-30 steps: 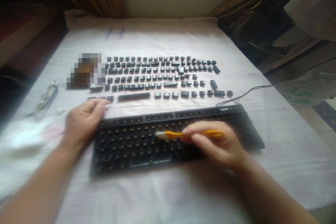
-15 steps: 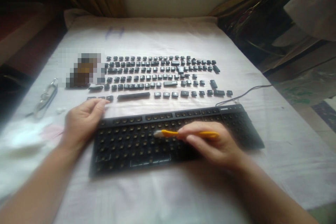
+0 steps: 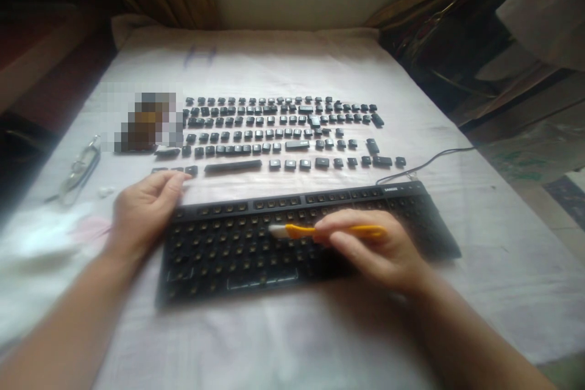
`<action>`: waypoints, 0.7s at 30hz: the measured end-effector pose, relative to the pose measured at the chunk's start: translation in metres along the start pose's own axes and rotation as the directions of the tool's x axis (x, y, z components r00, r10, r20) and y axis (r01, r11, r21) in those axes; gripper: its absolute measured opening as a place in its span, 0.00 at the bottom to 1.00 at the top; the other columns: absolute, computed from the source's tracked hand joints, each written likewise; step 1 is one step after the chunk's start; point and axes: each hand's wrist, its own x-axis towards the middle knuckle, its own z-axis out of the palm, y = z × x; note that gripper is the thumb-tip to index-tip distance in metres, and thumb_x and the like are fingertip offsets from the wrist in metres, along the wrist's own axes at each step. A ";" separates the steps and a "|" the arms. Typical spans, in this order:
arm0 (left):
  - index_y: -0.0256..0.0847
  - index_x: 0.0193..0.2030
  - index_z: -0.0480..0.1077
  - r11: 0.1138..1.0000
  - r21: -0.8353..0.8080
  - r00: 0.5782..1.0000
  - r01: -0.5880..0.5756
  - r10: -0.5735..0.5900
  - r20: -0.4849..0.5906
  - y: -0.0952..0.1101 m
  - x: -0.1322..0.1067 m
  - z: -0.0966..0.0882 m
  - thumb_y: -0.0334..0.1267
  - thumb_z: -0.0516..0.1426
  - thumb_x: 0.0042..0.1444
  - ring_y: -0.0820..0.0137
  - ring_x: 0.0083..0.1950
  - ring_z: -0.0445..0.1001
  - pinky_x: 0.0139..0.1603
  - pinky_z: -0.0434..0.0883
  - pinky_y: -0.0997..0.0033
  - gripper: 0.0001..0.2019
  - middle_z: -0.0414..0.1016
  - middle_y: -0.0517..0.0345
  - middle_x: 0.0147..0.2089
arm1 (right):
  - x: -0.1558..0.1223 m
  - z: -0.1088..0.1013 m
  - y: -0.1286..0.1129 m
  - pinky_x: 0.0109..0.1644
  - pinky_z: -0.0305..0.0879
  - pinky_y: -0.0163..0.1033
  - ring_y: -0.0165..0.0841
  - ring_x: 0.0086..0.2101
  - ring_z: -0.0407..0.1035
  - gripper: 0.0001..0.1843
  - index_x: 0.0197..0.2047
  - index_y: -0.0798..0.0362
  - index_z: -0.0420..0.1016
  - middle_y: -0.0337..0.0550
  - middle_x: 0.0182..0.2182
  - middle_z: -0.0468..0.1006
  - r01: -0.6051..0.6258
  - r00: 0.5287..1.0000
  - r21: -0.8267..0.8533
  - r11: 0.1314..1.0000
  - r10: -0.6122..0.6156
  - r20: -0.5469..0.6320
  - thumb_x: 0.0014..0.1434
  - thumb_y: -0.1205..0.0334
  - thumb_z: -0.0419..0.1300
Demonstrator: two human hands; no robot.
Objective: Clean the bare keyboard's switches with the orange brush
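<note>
A black keyboard (image 3: pixel 237 256) with its keycaps taken off lies on a white cloth in front of me. My right hand (image 3: pixel 375 253) is closed on an orange-handled brush (image 3: pixel 338 231), whose white bristle end rests on the upper middle of the keyboard. My left hand (image 3: pixel 144 210) lies on the keyboard's top left corner, fingers curved over its edge and holding it. Several black keycaps (image 3: pixel 283 131) are laid out in rows on the cloth beyond the keyboard, with the long space bar (image 3: pixel 233 166) in the nearest row.
The keyboard's cable (image 3: pixel 425 164) runs off to the right. A metal tool (image 3: pixel 80 170) and a small white bit (image 3: pixel 106 192) lie at the left, near crumpled white material (image 3: pixel 41 237). A blurred-out brown object (image 3: pixel 146 122) sits left of the keycaps. Dark clutter borders the table's right side.
The brush tip and my right hand shifted slightly left and then back right along the same row of the keyboard. My left hand has stayed in place.
</note>
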 end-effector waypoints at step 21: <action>0.45 0.43 0.81 1.000 -0.013 1.000 0.009 -0.009 0.008 0.002 -0.001 -0.002 0.58 0.55 0.54 0.65 0.38 0.76 0.53 0.72 0.63 0.22 0.81 0.59 0.35 | 0.001 0.000 0.000 0.39 0.81 0.34 0.35 0.33 0.84 0.09 0.42 0.52 0.85 0.45 0.35 0.88 -0.012 1.000 -0.016 1.000 0.012 -0.009 0.63 0.71 0.63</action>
